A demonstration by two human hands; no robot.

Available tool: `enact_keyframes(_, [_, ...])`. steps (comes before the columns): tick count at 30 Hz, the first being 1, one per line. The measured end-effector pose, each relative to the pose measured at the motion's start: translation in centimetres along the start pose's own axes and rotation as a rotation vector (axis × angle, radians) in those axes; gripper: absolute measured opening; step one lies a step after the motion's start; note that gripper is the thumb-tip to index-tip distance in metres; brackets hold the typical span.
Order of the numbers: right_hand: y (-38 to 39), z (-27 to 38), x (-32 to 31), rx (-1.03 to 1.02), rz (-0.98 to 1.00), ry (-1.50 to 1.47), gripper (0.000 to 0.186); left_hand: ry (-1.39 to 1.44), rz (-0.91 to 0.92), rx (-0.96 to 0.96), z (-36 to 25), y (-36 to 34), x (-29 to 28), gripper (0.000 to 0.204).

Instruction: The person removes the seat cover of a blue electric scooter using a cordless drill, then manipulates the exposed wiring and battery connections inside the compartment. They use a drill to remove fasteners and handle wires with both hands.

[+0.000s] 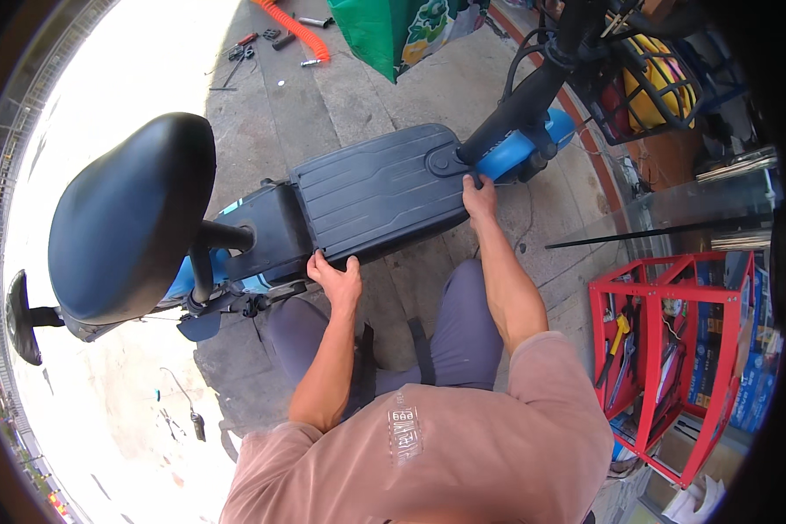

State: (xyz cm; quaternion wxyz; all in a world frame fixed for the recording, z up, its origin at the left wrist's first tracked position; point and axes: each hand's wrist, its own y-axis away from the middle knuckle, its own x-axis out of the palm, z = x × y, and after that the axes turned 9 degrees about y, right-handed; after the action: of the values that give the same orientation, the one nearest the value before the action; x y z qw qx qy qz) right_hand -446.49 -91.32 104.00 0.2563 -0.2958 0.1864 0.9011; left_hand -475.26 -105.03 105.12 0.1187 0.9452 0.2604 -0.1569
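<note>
An electric scooter with a blue-and-black body stands across in front of me. Its grey ribbed footboard cover spans the middle, between the black seat at left and the steering column at right. My left hand grips the cover's near edge at its left corner, thumb and index finger on the rim. At the other end of that edge, close to the column's foot, my right hand has its fingers closed on the cover's corner. Fingertips under the rim are hidden.
A red tool rack stands at the right, below a glass panel. Hand tools and an orange coiled hose lie at the far left. A green bag is beyond the footboard. Small items lie at lower left.
</note>
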Motion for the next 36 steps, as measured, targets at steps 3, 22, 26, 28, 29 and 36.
enact_keyframes(3, [-1.2, 0.5, -0.2, 0.047, -0.071, -0.169, 0.051, 0.124, -0.034, -0.152, -0.2, -1.2, -0.2, 0.071])
enact_keyframes(22, [8.4, 0.3, -4.9, -0.060, 0.094, -0.648, 0.039, 0.410, 0.061, -0.126, -4.8, 4.2, -14.1, 0.041])
enact_keyframes(26, [13.3, -5.6, -11.1, 0.083, 0.090, -0.825, 0.037, 0.381, 0.253, -0.127, -7.3, 8.7, -16.2, 0.037])
enact_keyframes(28, [15.0, -9.5, -15.2, 0.136, 0.048, -0.944, 0.036, 0.386, 0.446, -0.152, -8.5, 9.6, -14.8, 0.036])
enact_keyframes(29, [15.8, -11.6, -17.5, 0.154, 0.048, -1.029, 0.038, 0.403, 0.557, -0.177, -9.1, 10.1, -13.7, 0.035])
enact_keyframes(36, [24.4, -28.2, -26.4, 0.496, -0.510, -1.085, 0.060, 0.292, 1.199, -0.242, -9.8, 11.6, -0.5, 0.043])
